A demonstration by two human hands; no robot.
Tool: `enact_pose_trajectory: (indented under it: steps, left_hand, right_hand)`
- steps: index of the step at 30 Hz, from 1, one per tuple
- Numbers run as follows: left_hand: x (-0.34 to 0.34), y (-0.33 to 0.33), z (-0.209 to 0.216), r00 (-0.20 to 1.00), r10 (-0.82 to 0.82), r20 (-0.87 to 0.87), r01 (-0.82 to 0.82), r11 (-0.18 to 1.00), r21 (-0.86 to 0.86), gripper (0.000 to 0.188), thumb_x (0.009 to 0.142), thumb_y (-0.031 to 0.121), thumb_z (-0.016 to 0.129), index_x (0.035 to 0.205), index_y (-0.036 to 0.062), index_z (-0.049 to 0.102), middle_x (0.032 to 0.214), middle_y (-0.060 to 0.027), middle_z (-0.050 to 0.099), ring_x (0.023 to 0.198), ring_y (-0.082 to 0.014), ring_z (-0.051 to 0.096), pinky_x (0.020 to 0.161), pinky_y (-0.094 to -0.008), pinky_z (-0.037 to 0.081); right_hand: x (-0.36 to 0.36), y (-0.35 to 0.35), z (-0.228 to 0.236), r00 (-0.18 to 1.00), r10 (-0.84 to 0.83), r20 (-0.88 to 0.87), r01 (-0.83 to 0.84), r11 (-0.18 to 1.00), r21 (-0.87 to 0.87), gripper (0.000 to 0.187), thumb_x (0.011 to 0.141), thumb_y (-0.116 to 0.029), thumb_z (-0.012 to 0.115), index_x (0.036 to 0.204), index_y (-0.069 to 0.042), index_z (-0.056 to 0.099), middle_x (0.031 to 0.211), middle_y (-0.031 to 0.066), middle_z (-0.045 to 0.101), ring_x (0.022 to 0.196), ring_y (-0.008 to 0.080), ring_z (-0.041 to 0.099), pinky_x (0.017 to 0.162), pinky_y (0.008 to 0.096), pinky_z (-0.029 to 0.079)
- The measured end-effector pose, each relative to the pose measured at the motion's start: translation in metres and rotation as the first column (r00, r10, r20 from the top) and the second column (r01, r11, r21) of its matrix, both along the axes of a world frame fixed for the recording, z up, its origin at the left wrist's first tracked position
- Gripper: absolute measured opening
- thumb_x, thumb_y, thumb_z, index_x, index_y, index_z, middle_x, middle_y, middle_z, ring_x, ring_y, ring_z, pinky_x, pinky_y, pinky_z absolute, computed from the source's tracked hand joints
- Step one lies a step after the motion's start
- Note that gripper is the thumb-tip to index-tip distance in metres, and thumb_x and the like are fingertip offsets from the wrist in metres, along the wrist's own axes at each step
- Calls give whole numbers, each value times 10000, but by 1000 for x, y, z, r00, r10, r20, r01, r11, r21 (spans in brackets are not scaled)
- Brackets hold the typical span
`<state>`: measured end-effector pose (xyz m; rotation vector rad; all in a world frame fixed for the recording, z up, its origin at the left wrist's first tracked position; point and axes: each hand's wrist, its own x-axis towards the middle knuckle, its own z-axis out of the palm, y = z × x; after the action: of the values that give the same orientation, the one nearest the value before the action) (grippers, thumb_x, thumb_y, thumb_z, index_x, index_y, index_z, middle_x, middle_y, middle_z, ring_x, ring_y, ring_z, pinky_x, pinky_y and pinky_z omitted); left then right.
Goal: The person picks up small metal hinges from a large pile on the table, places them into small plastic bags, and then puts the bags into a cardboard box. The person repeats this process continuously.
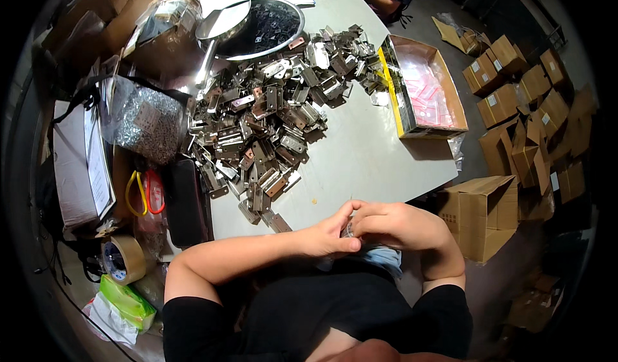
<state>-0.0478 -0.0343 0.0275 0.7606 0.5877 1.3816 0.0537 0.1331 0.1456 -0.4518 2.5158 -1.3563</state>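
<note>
My left hand [329, 234] and my right hand [398, 225] meet in front of my body, at the near edge of the table. Between them is a small clear plastic piece [349, 230], mostly hidden by the fingers; its exact kind does not show. The left thumb and fingers curl around it from one side, and the right fingers bend down over it from the other. Beyond my hands lies a big heap of metal hinge-like brackets [270, 130] with drilled holes. The closest of these brackets lie just past my left forearm.
At the back stands a metal bowl [270, 30] of dark small parts, with a scoop [222, 27] on its rim. An open carton [425, 88] of pink-printed bags sits right. Scissors [143, 193], a black case [187, 204] and tape [124, 259] lie left. Cartons [479, 217] crowd the right floor.
</note>
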Motion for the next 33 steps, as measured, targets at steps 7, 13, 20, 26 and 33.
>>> enact_pose_trajectory:
  steps: [7, 13, 20, 26, 33]
  left_hand:
    - [-4, -1, 3, 924, -142, -356, 116, 989, -93, 863, 800, 214, 812, 1440, 71, 251, 1240, -51, 477, 1120, -132, 484, 943, -292, 414]
    - [-7, -4, 10, 990, 101, -98, -111, 989, -99, 961, 813, 301, 796, 1487, 75, 149, 1195, -78, 487, 1027, -127, 515, 876, -292, 448]
    - [-11, 2, 10, 850, 241, -469, -194, 970, 147, 910, 746, 237, 851, 1410, 56, 257, 1319, -103, 410, 1279, -199, 405, 1055, -349, 346]
    - [-3, 25, 27, 614, 467, -637, -508, 851, 134, 539, 801, 28, 731, 1271, 5, 470, 1075, -73, 588, 1026, -143, 584, 846, -277, 483]
    - [16, 43, -13, 503, 582, -638, -699, 709, 95, 331, 814, -4, 701, 1089, 26, 520, 959, -14, 590, 862, -83, 565, 760, -239, 483]
  right_hand:
    - [-4, -10, -8, 997, -68, -33, 67, 997, -39, 136, 822, -46, 659, 954, -26, 628, 1062, 120, 585, 879, 314, 628, 755, 367, 516]
    - [1, 7, -10, 941, -85, -329, 91, 996, 3, 132, 808, -125, 703, 893, -46, 640, 1124, 115, 566, 1006, 310, 569, 896, 419, 456]
    - [9, 1, -33, 837, -116, -535, 163, 986, 41, 142, 777, -118, 738, 808, -68, 608, 1158, 100, 526, 1075, 313, 519, 946, 429, 412]
    - [7, 13, -16, 710, -265, -652, 323, 946, -33, 140, 801, -83, 698, 847, -37, 573, 1152, 148, 513, 1055, 331, 540, 908, 416, 457]
    - [7, 26, -50, 791, -372, -486, 409, 912, -31, 129, 810, -82, 693, 906, -19, 634, 1121, 155, 557, 1023, 344, 582, 858, 401, 499]
